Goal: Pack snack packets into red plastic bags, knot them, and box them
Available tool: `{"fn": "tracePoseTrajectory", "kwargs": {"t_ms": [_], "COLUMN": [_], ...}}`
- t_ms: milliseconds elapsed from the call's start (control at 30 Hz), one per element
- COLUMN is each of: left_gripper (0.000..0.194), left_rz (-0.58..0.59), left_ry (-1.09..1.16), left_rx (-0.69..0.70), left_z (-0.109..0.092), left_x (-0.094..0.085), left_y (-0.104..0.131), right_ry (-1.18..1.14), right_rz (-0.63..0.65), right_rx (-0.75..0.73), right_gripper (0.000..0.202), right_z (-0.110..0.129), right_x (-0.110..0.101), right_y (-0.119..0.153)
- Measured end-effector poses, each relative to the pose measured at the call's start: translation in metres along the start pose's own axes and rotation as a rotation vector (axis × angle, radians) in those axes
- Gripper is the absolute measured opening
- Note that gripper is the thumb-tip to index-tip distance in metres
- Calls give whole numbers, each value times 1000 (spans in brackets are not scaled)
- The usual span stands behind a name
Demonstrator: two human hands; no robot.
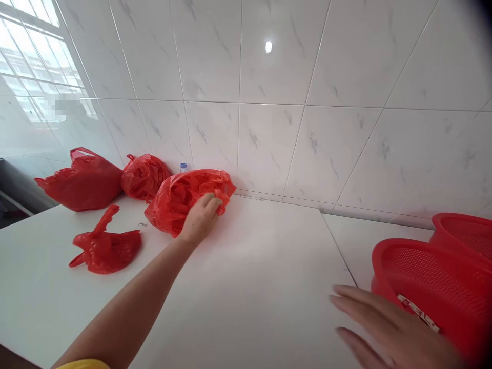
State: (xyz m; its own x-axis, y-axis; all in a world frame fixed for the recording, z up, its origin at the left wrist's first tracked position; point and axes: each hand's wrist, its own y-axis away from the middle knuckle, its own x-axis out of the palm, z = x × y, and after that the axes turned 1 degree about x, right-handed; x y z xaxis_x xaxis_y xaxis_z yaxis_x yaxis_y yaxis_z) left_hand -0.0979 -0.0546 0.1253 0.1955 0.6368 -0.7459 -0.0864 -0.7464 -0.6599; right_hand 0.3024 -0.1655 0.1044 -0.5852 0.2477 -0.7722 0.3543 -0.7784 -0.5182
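Note:
My left hand (200, 218) is closed on the crumpled edge of a red plastic bag (165, 207), which lies on the white table against the tiled wall. More thin red plastic is bunched inside that bag's mouth. Low on the right, my right hand (392, 328) is slightly blurred, its fingers stretched out and apart with nothing in them. It hovers in front of a red perforated plastic basket (388, 256) and covers part of its near side; whether they touch I cannot tell.
A small knotted red bag (111, 251) lies left of my forearm. Behind it stand a large full red bag (92, 182) and a rounder one (144, 177). A blue-capped bottle (183, 167) shows behind the gripped bag. Another red basket (461, 220) is at the far right.

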Motion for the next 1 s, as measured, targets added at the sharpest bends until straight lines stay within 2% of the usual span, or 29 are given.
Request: {"fn": "tracePoseTrajectory", "kwargs": {"t_ms": [33, 100, 167, 233, 300, 333, 400, 467, 533, 600, 667, 700, 767, 867, 933, 1000], "left_gripper": [32, 35, 38, 42, 49, 52, 61, 70, 75, 76, 74, 73, 73, 77, 78, 76], "left_rz": [42, 95, 105, 93, 85, 84, 78, 81, 107, 157, 183, 174, 116, -27, -62, 38], "left_ry": [25, 66, 93, 116, 155, 172, 190, 181, 174, 187, 196, 188, 148, 101, 102, 89], "left_rx": [68, 173, 232, 268, 302, 310, 274, 176, 93, 94, 157, 186, 206, 157, 119, 123], "left_z": [-8, -23, -34, -39, -38, -35, -25, -13, -2, 4, 5, 4, 3, 7, 12, 17], "left_x": [3, 9, 14, 17, 17, 17, 16, 15, 17, 19, 22, 24, 28, 34, 36, 37], "left_y": [8, 25, 40, 51, 56, 56, 54, 50, 48, 48, 51, 53, 56, 58, 57, 54], "right_ry": [-30, -187, -373, -551, -728, -824, -973, -1067, -1112, -1131, -1134, -1125, -1076, -1026, -1065, -1121], "right_rz": [127, 271, 294, 290, 244, 209, 201, 218, 202, 160, 152, 157, 156, 143, 154, 159], "right_rx": [-4, 96, 254, 396, 469, 462, 459, 505, 563, 554, 478, 427, 346, 378, 423, 432], "right_gripper": [37, 36, 50, 80, 94, 87, 54, 33, 32, 49, 75, 80, 60, 17, 13, 11], "right_z": [16, 44, 63, 75, 80, 81, 81, 78, 77, 77, 81, 83, 86, 87, 84, 82], "right_x": [15, 52, 93, 133, 167, 181, 202, 213, 217, 217, 219, 221, 228, 238, 240, 238], "right_y": [-10, -33, -58, -83, -103, -112, -123, -127, -128, -128, -129, -130, -134, -138, -138, -137]}}
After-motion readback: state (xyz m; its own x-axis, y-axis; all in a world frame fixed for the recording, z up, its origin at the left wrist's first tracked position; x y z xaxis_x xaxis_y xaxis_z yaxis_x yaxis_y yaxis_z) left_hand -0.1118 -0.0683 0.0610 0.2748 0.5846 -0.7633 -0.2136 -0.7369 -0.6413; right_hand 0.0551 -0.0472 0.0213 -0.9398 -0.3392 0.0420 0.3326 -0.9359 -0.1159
